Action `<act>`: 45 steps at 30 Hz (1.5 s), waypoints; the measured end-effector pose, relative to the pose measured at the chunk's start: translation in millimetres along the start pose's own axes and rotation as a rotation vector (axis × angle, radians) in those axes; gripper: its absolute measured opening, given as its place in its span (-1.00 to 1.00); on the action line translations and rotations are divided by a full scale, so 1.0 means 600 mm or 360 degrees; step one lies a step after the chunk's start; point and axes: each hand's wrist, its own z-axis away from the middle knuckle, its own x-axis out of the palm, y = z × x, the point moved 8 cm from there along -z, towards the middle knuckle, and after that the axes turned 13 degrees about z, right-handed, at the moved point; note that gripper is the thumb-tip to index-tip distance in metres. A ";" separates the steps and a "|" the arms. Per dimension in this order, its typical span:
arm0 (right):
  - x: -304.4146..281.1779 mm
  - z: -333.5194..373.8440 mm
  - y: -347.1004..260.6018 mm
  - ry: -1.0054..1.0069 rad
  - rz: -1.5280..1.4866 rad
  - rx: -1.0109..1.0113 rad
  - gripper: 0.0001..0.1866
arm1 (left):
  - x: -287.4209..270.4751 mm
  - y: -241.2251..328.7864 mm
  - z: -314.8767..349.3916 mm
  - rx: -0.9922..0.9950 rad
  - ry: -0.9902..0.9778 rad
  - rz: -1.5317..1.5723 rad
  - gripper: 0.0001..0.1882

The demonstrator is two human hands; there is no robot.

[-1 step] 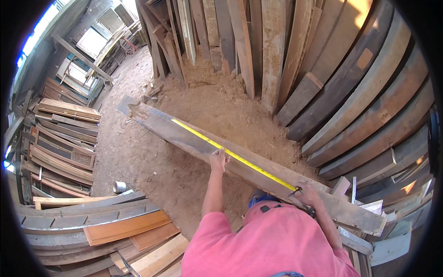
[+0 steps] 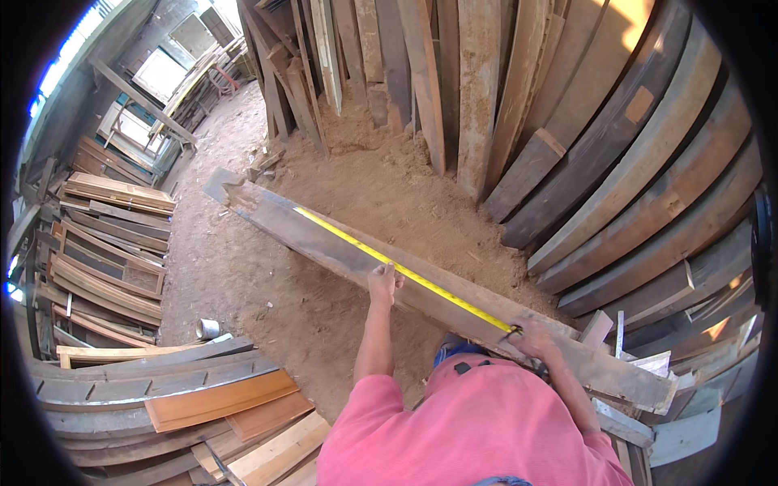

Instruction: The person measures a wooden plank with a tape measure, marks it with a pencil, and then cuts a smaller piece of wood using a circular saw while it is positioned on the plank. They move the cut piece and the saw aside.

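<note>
A long, weathered wooden beam (image 2: 332,251) lies slantwise before me, from the far left to the near right. Along its top runs a yellow tape measure blade (image 2: 442,296), its free end resting on the wood toward the far end. My left hand (image 2: 384,280) is closed at the beam's near edge, its fingertips pinching the blade partway along. At the blade's other end my right hand (image 2: 531,338) is wrapped round the tape measure's case, which is mostly hidden by the fingers. That hand sits low over the beam, close to my body.
Tall planks (image 2: 482,97) lean upright along the far and right sides. Stacked wooden frames (image 2: 113,263) and orange-brown boards (image 2: 215,401) lie at the left. A small white can (image 2: 208,329) rests on the dirt floor (image 2: 243,275). Offcuts (image 2: 598,328) stick up at the near right.
The tape blade has slid a little toward the beam's far left end. My right hand has shifted slightly left with it, while the left hand stays in nearly the same place.
</note>
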 end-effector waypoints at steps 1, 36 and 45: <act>-0.012 -0.012 -0.027 -0.0018 -0.0019 0.0007 -0.58 | 0.016 -0.004 0.011 -0.0010 -0.0021 0.0015 -0.74; 0.004 -0.044 -0.008 0.0096 -0.0032 0.0110 -0.48 | -0.102 0.047 -0.135 0.0370 0.0374 -0.0972 -0.59; -0.029 0.224 0.312 0.0511 0.0110 0.0566 -0.46 | 0.033 -0.065 0.100 0.0476 0.0075 -0.2459 -0.15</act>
